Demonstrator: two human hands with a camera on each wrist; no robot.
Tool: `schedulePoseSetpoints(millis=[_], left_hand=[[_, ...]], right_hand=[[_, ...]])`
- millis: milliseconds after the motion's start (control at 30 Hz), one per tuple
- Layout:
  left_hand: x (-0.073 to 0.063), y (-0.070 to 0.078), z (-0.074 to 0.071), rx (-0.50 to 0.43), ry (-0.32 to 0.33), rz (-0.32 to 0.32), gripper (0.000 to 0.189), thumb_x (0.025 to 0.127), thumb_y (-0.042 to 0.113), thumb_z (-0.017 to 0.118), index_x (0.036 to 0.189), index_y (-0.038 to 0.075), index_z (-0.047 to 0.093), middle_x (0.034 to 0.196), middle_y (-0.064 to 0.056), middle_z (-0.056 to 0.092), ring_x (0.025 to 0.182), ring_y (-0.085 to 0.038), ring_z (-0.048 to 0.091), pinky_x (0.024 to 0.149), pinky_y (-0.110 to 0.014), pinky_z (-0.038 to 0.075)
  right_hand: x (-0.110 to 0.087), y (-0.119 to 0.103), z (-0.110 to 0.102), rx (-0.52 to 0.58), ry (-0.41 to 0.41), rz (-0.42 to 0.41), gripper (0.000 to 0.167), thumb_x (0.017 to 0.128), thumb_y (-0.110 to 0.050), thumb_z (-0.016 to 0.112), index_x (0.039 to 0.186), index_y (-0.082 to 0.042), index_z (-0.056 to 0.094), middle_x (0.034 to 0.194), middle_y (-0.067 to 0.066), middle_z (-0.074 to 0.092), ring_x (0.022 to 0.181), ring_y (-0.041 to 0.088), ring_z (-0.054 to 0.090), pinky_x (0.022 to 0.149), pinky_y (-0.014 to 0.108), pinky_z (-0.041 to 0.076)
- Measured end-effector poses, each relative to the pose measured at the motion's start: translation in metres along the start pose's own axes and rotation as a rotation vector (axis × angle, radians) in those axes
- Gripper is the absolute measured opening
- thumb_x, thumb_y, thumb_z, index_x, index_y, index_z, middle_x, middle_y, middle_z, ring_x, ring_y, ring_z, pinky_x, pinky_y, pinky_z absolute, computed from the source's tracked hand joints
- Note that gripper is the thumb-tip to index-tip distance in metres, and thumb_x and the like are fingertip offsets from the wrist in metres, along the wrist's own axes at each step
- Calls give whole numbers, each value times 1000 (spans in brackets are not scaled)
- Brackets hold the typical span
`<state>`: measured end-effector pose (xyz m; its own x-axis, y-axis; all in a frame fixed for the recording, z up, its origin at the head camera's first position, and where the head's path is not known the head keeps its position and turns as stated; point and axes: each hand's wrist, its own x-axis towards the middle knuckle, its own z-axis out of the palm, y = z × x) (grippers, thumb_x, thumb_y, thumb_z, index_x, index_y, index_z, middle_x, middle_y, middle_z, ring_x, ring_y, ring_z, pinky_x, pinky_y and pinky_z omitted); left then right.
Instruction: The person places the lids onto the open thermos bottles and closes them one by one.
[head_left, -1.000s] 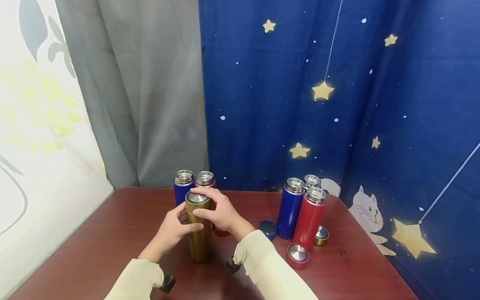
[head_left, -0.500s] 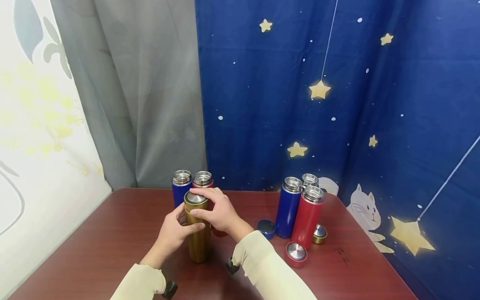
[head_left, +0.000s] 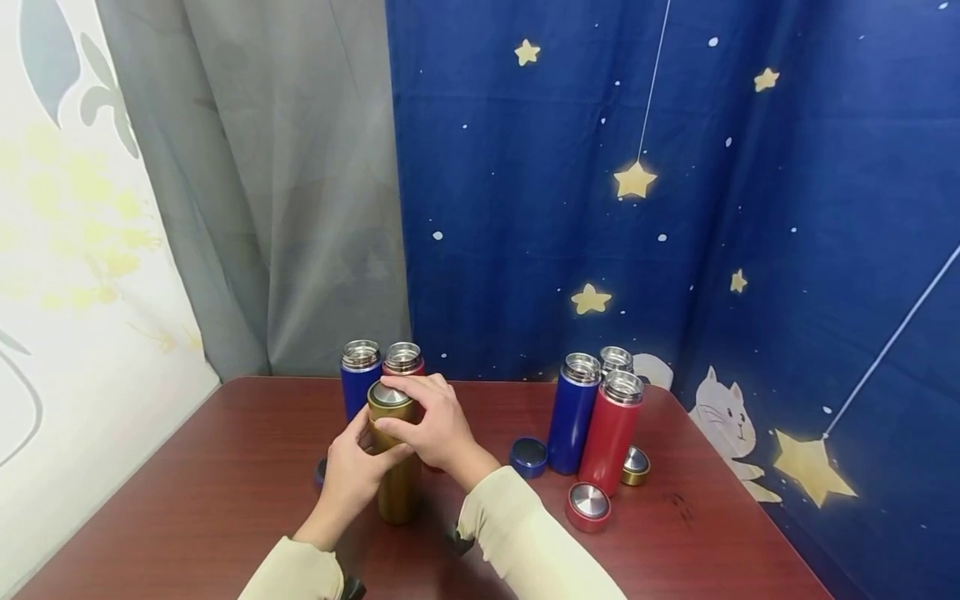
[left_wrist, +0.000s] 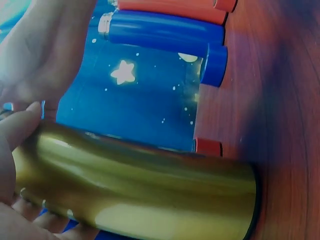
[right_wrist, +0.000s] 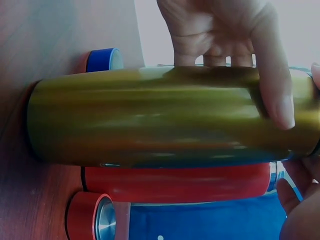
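A gold thermos (head_left: 399,493) stands upright on the table, its gold lid (head_left: 391,395) with a silver disc seated on top. My left hand (head_left: 351,468) grips the upper body, thumb across the near side. From above, my right hand (head_left: 435,421) holds the lid between thumb and fingers. In the right wrist view, the left hand's fingers (right_wrist: 220,35) wrap behind the gold body. Just behind it stand a lidless blue thermos (head_left: 360,383) and a lidless red thermos (head_left: 403,360), both partly hidden.
At right stand a lidless blue thermos (head_left: 573,417), a red one (head_left: 611,433) and a third mostly hidden behind. Around them lie a blue lid (head_left: 528,457), a red lid (head_left: 588,507) and a gold lid (head_left: 635,466). Another blue lid (head_left: 320,472) peeks out left of my left hand.
My left wrist has swung a little to the right, and a blue lid now shows beside it. The right hand keeps its hold on the gold lid. The head view has shifted slightly.
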<state>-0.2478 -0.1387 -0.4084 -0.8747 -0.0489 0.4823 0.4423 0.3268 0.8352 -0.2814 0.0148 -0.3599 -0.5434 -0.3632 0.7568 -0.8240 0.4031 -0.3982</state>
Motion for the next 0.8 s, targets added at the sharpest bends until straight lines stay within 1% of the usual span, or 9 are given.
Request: schedulePoseSetpoints(millis=[100,333,633,800], left_hand=[[-1,0,3,13,29,4,81,76,28,85,144,9,46,133,-14,58,118,-29,58,92,-46,50],[-2,3,7,40,83,-10,84,74,23,86,145,7,44,135,-16,56,122,-32,55,93,-45,48],[-3,6,12,86,140,-10,84,72,12,86,145,5,44,130,-19,59,116,-34,58,90,-48,50],[-4,7,14,106,154,2,84,71,7,84,145,3,43,131,-20,58,115,-37,59,88,-49,51]], right_hand=[[-1,-1,2,-33,33,-11,51,79,-35,80,125,-20,67,122,-6,66,101,12,52,89,32,40],[-3,-4,8,-137,127,-21,52,77,-41,80,123,-20,68,119,-5,68,96,14,54,81,30,41],[-4,-9,12,-245,183,-2,52,76,-48,79,122,-24,69,115,-8,69,93,12,53,78,29,41],[-4,-10,16,-317,278,-31,54,71,-52,81,117,-24,72,110,-8,70,87,13,52,73,30,38]])
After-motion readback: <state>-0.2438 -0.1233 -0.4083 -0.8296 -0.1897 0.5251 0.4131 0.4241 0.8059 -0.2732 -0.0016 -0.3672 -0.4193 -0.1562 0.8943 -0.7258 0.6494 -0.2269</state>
